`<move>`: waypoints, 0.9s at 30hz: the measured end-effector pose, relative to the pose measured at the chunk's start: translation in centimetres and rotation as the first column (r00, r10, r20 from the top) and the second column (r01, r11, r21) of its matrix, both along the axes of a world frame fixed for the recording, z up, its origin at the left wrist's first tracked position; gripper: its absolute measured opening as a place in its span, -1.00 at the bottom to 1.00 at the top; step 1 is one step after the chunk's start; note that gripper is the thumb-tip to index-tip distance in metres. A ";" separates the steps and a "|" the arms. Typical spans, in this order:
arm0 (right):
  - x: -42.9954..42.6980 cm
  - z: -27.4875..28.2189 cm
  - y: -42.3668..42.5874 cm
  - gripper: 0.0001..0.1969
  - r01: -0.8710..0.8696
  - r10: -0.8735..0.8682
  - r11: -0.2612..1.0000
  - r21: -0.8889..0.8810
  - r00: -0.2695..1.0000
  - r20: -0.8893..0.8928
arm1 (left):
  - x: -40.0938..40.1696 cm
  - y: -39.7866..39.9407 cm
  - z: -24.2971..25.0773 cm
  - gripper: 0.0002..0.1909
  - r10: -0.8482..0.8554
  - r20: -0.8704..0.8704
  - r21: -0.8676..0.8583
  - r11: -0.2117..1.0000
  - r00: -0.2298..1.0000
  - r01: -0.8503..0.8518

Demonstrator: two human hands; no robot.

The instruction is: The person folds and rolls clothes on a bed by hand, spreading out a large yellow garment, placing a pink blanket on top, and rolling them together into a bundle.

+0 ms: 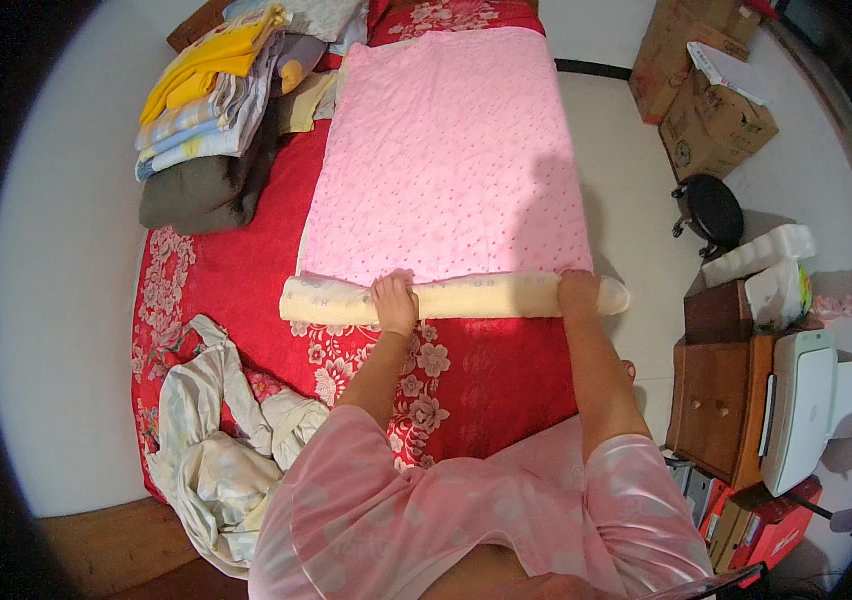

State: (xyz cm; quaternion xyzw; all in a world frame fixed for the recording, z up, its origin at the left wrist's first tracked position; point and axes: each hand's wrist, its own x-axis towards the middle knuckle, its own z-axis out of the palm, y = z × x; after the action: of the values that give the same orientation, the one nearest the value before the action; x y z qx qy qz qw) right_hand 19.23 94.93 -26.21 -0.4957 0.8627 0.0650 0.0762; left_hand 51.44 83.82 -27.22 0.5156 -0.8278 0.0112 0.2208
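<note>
A pink dotted pad [448,165] lies spread along a red flowered bedspread [501,390]. Its near end is rolled up, cream underside outward, into a thick roll [486,297] that bears printed marks and runs across the bed. My left hand [396,301] grips this roll left of its middle, fingers curled over the far side. Near the roll's right end, my right hand [578,292] holds it the same way, its fingertips hidden. The roll's right tip sticks out beyond the bed edge.
Folded blankets [193,135] and a dark folded cushion [197,191] are stacked at the left. Crumpled pale cloth [208,457] lies near left. Along the right stand cardboard boxes [718,124], a black stool [712,211], a wooden cabinet [718,405] and a printer [799,412].
</note>
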 end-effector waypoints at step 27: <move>3.2 -1.7 7.1 -0.46 -0.019 0.002 0.945 -0.326 0.999 -0.053 | -2.2 1.0 -1.1 -0.45 -0.209 0.183 0.098 0.976 0.961 0.194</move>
State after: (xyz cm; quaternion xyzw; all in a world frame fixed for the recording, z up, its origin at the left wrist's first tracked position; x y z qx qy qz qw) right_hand 22.41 102.03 -27.93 -0.5043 0.8605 -0.0654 -0.0295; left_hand 49.20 84.85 -28.34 0.4335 -0.8932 0.0054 0.1192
